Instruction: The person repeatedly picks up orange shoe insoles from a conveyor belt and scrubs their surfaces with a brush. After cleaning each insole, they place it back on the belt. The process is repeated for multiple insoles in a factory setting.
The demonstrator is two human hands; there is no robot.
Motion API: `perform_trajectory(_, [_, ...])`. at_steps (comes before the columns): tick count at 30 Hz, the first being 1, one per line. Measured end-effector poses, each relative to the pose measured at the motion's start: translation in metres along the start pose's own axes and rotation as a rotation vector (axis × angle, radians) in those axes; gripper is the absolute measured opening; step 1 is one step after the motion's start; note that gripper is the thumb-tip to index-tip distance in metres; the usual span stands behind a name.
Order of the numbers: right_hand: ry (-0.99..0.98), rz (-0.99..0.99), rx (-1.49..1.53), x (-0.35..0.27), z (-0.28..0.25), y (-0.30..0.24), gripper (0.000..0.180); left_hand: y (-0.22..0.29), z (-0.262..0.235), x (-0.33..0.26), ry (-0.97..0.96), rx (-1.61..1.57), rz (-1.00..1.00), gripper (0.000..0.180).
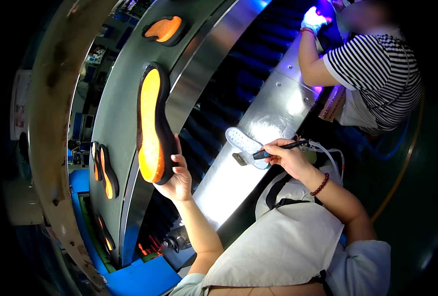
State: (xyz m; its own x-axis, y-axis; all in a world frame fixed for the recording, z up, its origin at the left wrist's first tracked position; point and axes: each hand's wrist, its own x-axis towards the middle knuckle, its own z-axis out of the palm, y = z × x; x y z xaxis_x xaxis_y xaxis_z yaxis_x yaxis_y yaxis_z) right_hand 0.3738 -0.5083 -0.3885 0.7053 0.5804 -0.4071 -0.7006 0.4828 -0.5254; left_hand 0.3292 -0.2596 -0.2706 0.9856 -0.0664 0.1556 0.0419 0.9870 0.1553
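My left hand point(178, 181) holds a shoe sole point(151, 126) by its heel end, fingers curled round the edge. The sole is black round the rim with a bright orange inside, and stands over the edge of the belt. In my right hand point(289, 159) is a black-handled brush point(267, 153), gripped like a pen, with a flat pale tip pointing left. Beneath the brush, a white perforated sole-shaped piece point(242, 140) rests on the shiny metal ledge point(219, 195). The brush and my fingers cover part of this piece.
On the dark green conveyor belt point(125, 93) lie more orange-and-black soles point(165, 29), with several at its near end point(109, 175). Dark rollers point(224, 93) run between belt and ledge. A co-worker in a striped shirt point(377, 69) sits far right. Thin white tubes point(330, 148) hang beside my right hand.
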Motion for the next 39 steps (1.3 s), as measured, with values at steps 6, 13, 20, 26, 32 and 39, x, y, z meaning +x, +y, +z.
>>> perform_trajectory(6, [0.041, -0.057, 0.052, 0.006, 0.000, -0.002, 0.018, 0.005, 0.003, 0.015, 0.068, 0.044, 0.053, 0.063])
perform_trajectory(13, [0.030, -0.112, 0.089, -0.008, -0.016, -0.011, 0.019, 0.000, 0.008, 0.035, 0.135, 0.099, 0.112, 0.051])
perform_trajectory(20, [0.018, -0.102, 0.085, -0.017, -0.034, -0.024, 0.018, -0.006, 0.006, 0.044, 0.140, 0.137, 0.134, 0.053])
perform_trajectory(26, [-0.041, -0.024, 0.031, -0.014, -0.045, -0.032, 0.016, -0.011, 0.008, 0.052, 0.156, 0.184, 0.194, 0.057])
perform_trajectory(32, [-0.056, 0.043, -0.017, -0.013, -0.051, -0.037, 0.016, -0.013, 0.004, 0.059, 0.174, 0.125, 0.259, 0.058])
perform_trajectory(39, [-0.080, 0.099, -0.032, -0.005, -0.052, -0.039, 0.015, -0.017, 0.004, 0.061, 0.205, 0.169, 0.269, 0.054])
